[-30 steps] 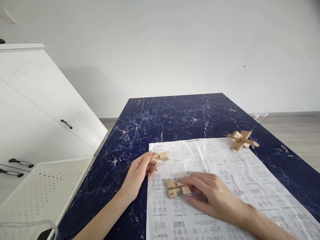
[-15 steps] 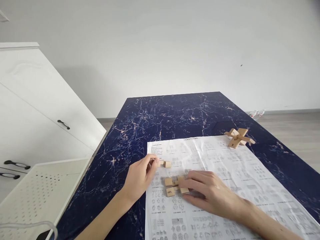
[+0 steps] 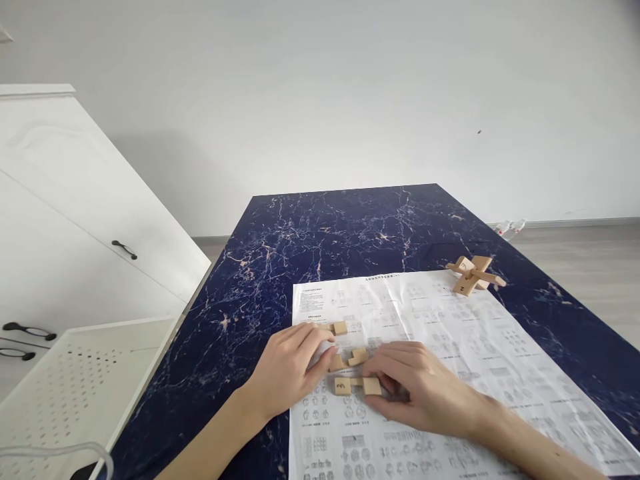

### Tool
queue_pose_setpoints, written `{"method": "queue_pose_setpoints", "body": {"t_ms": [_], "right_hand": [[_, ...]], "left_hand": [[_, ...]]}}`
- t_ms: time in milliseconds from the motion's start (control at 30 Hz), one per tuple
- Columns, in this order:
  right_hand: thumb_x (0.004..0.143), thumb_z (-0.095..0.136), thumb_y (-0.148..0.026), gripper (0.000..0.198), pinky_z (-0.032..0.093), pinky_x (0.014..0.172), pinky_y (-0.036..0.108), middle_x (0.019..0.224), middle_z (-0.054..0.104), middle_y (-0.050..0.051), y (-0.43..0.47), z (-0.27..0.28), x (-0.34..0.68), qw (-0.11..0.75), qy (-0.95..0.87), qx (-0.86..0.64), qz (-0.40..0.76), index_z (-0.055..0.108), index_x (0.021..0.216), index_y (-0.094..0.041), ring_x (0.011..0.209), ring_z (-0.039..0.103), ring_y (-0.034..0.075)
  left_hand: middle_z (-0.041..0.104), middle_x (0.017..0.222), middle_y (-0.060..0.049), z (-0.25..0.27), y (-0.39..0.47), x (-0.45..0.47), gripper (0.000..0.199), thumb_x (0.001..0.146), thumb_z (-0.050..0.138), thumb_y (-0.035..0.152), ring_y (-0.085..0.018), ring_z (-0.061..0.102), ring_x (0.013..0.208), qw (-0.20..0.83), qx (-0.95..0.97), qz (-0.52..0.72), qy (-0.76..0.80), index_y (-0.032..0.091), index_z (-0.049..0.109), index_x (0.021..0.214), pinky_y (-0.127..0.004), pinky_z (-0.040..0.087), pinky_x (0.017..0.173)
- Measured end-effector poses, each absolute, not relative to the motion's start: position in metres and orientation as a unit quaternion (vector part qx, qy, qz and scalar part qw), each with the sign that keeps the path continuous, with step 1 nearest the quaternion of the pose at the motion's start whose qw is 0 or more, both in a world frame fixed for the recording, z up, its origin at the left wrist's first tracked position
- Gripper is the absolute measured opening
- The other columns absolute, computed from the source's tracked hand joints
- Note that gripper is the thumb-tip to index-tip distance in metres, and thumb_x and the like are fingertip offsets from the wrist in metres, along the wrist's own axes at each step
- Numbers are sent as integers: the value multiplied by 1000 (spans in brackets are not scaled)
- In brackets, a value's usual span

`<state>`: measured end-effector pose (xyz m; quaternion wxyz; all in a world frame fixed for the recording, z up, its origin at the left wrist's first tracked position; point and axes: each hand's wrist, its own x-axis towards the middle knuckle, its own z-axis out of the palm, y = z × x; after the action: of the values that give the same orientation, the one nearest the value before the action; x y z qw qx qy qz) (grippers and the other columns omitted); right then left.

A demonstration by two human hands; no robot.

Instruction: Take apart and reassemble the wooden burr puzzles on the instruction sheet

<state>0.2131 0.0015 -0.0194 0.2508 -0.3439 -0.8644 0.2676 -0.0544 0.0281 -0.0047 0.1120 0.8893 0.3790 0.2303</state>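
Three notched wooden puzzle pieces lie on the printed paper sheet between my hands. My left hand is palm down, its thumb and fingers closed at the left end of the middle notched piece. Its knuckles partly cover the far notched piece. My right hand has thumb and fingers closed at the right end of the near notched piece, which is marked 3. The right fingertips also come close to the middle piece.
An interlocked wooden puzzle with numbered pieces stands at the sheet's far right corner. Beneath lies a dark blue marbled tabletop. At left are a white cabinet and a perforated white surface with a cable.
My left hand has let go of the far piece and come nearer to the middle one. The middle and near pieces now lie farther apart. My right hand has barely moved.
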Motion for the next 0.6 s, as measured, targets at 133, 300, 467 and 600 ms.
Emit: {"method": "queue_pose_setpoints", "body": {"t_ms": [133, 300, 467, 600], "right_hand": [[93, 70, -29, 7, 39, 56, 27, 63, 49, -7, 3, -18, 219, 269, -765, -381, 445, 67, 94, -23, 54, 44, 12], [97, 68, -50, 28, 31, 54, 27, 68, 45, -5, 12, -20, 230, 356, -635, -398, 558, 69, 94, -22, 59, 38, 13], [95, 70, -60, 39, 26, 52, 28, 65, 39, -6, 21, -26, 235, 411, -544, -419, 599, 69, 96, -21, 55, 29, 12], [94, 71, -62, 42, 24, 52, 28, 62, 38, -6, 21, -27, 235, 422, -518, -423, 612, 69, 97, -19, 55, 28, 11]], "left_hand": [[75, 96, -4, -5, 25, -51, 11, 107, 56, 29, -22, 74, 85, 102, 904, 228, 347, 21, 62, 104, -35, 58, 77], [75, 101, -6, -7, 25, -50, 26, 100, 69, 45, -26, 76, 93, 92, 913, 209, 338, 20, 63, 104, -40, 61, 82], [76, 93, -3, 0, 24, -52, 10, 105, 64, 29, -19, 75, 82, -19, 925, 250, 285, 19, 64, 106, -33, 61, 73], [73, 91, -2, 9, 22, -55, 19, 98, 74, 19, -14, 72, 73, -120, 910, 328, 223, 17, 67, 116, -28, 59, 66]]}}
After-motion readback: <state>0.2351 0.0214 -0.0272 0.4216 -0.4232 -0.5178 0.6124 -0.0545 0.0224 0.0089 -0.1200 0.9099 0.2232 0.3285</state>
